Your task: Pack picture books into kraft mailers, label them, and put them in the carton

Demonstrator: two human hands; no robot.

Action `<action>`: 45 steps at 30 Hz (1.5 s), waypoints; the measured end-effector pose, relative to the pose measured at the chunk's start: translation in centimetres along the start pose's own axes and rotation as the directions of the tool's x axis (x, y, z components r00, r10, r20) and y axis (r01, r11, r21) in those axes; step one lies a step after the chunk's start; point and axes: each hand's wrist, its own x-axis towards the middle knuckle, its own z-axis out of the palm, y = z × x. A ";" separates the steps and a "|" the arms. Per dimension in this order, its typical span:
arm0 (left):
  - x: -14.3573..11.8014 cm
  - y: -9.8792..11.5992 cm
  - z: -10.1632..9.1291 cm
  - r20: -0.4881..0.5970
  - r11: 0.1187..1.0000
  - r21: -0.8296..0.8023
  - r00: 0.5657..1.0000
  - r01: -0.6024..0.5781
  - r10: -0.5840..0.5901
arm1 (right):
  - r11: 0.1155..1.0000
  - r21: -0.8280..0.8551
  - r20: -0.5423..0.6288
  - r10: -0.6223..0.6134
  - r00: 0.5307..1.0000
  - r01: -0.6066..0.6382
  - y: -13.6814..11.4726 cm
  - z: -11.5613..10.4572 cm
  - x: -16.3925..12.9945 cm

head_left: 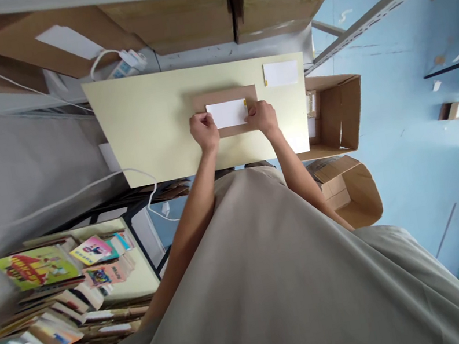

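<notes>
A flat brown cardboard package lies on the pale yellow tabletop in front of me. Over its face is a white label with a small yellow mark near its upper right corner. My left hand pinches the label's left edge, thumb and fingers pressed together. At the opposite edge, my right hand is closed on the label in the same way. Whether the label is stuck to the cardboard I cannot tell. A second white label with a yellow mark lies at the tabletop's far right corner.
Large cardboard boxes line the shelf behind the table, beside a power strip. Open cartons stand at the right. Stacks of books are at the lower left. A white cable hangs along the left side.
</notes>
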 end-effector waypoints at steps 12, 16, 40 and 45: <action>-0.3 0.5 0.3 -0.019 1.000 -0.011 1.000 -0.016 0.016 | 0.994 -0.087 0.026 -0.069 0.997 0.071 -2.0 0.8 -2.0; -0.5 0.8 0.3 -0.025 1.000 -0.024 1.000 -0.017 0.016 | 0.990 -0.077 0.052 -0.114 0.992 0.118 -2.7 1.1 -1.6; -0.3 0.5 0.5 -0.063 0.997 0.037 0.996 -0.062 0.064 | 0.973 -0.103 0.177 -0.187 0.966 0.207 -7.0 5.0 -1.5; -0.6 0.1 0.2 -0.063 0.993 0.073 0.994 -0.087 0.092 | 0.964 -0.146 0.239 -0.185 0.953 0.224 -6.1 4.6 -2.3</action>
